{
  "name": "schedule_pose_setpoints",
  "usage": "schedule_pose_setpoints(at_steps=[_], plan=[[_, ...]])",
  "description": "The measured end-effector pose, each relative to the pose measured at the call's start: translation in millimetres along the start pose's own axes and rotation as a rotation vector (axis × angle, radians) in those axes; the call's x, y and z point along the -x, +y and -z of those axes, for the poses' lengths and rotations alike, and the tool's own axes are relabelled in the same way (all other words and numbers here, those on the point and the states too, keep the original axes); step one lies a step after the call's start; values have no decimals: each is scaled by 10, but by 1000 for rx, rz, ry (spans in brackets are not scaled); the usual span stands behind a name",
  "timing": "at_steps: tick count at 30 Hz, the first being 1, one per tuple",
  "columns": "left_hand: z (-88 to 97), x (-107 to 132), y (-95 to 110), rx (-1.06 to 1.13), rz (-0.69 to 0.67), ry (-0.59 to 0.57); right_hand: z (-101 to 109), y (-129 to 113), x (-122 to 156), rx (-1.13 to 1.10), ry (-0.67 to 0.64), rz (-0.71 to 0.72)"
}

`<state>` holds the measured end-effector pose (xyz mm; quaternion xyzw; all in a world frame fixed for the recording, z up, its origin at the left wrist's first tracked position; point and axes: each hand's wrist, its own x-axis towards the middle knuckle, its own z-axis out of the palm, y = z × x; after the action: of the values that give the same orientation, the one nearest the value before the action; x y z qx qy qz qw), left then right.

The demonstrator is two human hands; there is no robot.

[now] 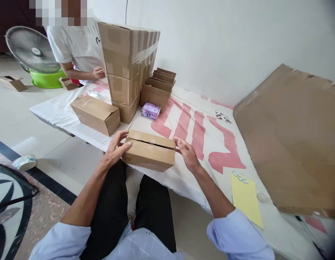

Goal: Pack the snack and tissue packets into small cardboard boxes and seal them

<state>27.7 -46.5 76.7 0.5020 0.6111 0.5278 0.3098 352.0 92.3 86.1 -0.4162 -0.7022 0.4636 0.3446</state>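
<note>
A small brown cardboard box sits at the table's front edge, its top flaps folded down with a narrow dark gap along the seam. At its left end my left hand grips the corner, thumb on top and fingers behind. My right hand holds the opposite end with its fingers against the side; some fingertips are hidden. Just to the left stands another closed cardboard box. A purple tissue pack lies behind the held box.
Stacked taped cartons rise at the back left, beside several open boxes. Across the table stands a person. A large cardboard sheet leans at the right, near yellow paper. A fan stands on the floor.
</note>
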Motion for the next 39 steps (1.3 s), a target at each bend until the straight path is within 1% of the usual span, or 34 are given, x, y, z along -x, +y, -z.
schedule_pose_setpoints(at_steps=[2,4,7,10,14,16,18,21,23,24,26,27,29,31,32,33,35,37,39], plan=[[-140,118,57,-48,-4,64,-44,-23,156,36,27,24],[-236,249,141,-98,-19,82,-40,-36,209,106,59,54],[-326,433,229,-104,-57,46,47,-33,203,182,78,95],[-366,549,215,-27,-102,0,154,-36,219,222,124,162],[-360,576,114,63,-133,-51,195,-130,363,322,209,337],[-349,560,80,78,-134,-51,152,-209,461,391,213,426],[-342,541,64,100,-129,-49,82,-280,552,452,186,486],[-337,521,47,108,-130,-52,15,-325,657,513,131,530],[-333,515,31,100,-134,-50,64,-287,713,540,152,533],[-330,514,23,95,-136,-51,128,-245,742,562,182,521],[-323,516,11,85,-138,-60,323,-117,813,662,247,445],[-319,518,8,79,-139,-64,441,-39,857,749,267,369],[-309,522,10,68,-137,-68,676,127,962,965,263,135],[-300,525,18,55,-133,-72,854,272,1071,1146,192,-150],[-297,526,22,50,-131,-73,909,329,1117,1200,143,-275],[-295,526,26,46,-130,-76,940,376,1154,1232,94,-375],[-294,525,34,44,-134,-79,943,440,1189,1249,32,-496],[-297,527,46,46,-148,-77,904,480,1181,1248,29,-541],[-302,531,64,44,-162,-78,869,506,1148,1234,44,-554]])
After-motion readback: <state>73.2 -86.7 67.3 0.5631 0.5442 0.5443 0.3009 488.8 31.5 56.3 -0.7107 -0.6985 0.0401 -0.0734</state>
